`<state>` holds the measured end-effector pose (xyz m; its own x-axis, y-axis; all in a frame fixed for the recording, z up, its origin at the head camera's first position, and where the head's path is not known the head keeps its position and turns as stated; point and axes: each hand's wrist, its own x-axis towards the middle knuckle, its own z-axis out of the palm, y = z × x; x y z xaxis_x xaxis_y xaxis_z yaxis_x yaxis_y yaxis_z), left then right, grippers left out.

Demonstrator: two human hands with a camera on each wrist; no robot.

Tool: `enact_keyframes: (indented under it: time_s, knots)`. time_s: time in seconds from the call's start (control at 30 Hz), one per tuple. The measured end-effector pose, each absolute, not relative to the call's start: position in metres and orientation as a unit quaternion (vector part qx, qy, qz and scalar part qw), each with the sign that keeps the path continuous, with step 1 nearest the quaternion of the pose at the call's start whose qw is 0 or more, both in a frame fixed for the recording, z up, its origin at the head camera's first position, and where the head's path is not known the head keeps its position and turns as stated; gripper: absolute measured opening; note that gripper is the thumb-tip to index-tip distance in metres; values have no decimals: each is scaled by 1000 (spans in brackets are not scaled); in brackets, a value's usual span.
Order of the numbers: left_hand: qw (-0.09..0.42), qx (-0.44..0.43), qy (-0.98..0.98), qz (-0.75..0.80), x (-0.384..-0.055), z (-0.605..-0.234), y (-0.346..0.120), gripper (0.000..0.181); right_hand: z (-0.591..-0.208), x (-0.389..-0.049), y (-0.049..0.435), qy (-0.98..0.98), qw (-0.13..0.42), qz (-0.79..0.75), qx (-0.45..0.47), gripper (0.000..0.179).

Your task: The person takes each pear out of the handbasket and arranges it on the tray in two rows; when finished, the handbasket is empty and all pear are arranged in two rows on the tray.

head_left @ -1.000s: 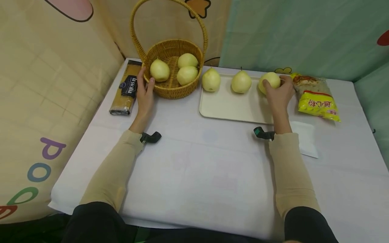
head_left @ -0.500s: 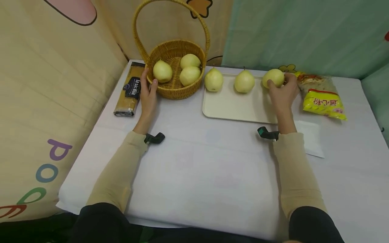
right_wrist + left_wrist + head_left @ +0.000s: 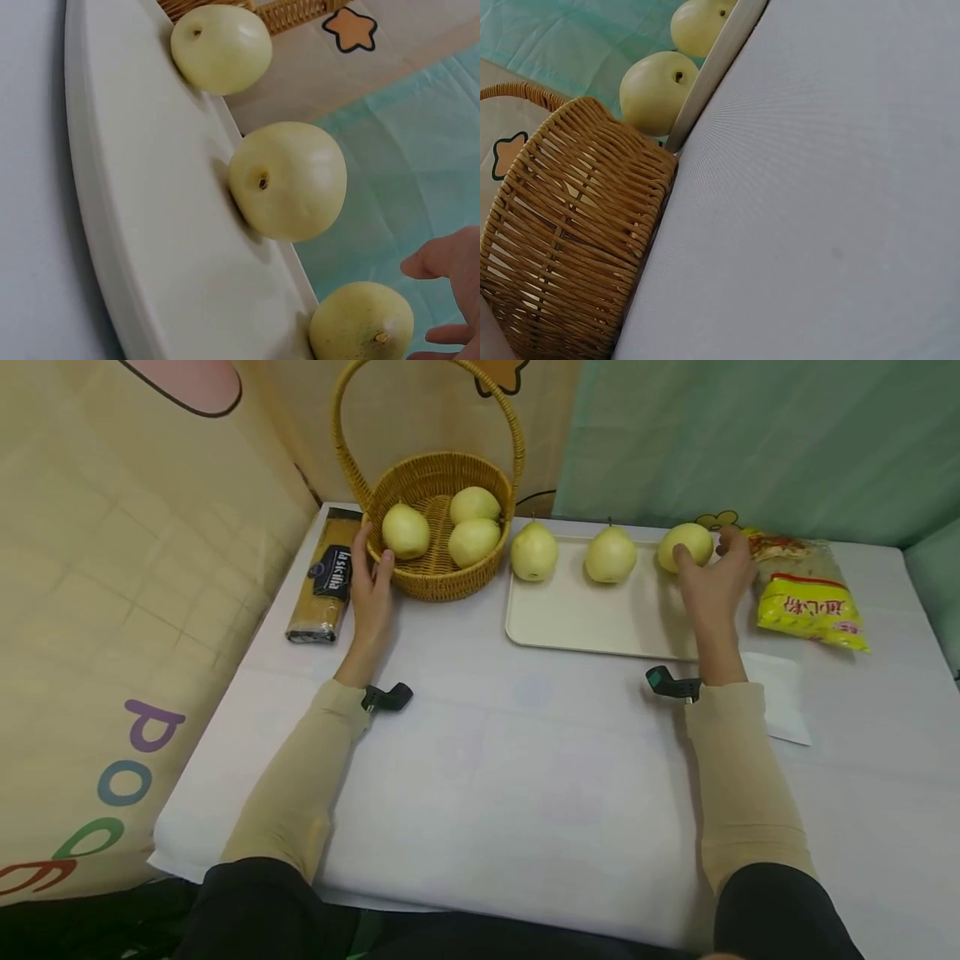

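A round pale-yellow pear (image 3: 685, 547) lies at the back right of the cream tray (image 3: 570, 631). My right hand (image 3: 716, 581) is beside it, thumb and fingers spread. In the right wrist view, the thumb (image 3: 429, 261) stands apart from this pear (image 3: 361, 321). Two more pears, the middle one (image 3: 611, 555) and the left one (image 3: 534, 552), sit along the tray's back edge. My left hand (image 3: 371, 602) rests against the left front of the wicker basket (image 3: 446, 587), fingers extended at its side. Three pears, one of them at the left (image 3: 406, 531), lie inside.
A pack of pasta (image 3: 322, 581) lies left of the basket, whose tall handle (image 3: 517, 435) arches above it. At the right are a yellow food bag (image 3: 810, 602) and a flat white packet (image 3: 780, 697). Curtains hang behind the white-covered table (image 3: 510, 793).
The right pear has shifted slightly toward the tray's back edge. My right fingers have loosened and spread away from it. My left hand stays at the basket, while the head view has shifted a little.
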<state>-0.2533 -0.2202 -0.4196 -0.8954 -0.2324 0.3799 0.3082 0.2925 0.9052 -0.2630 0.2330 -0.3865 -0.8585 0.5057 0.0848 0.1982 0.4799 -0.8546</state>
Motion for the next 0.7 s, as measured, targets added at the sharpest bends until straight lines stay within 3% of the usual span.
enact_keyframes:
  time_s: [0.33, 0.7]
  knots:
    - [217, -28, -777, -591, -257, -419, -222, 58, -354, -247, 201, -832, 232, 486, -135, 63]
    - [211, -27, -768, -605, -230, -391, -210, 56, -353, -234, 127, -831, 203, 518, 23, 58]
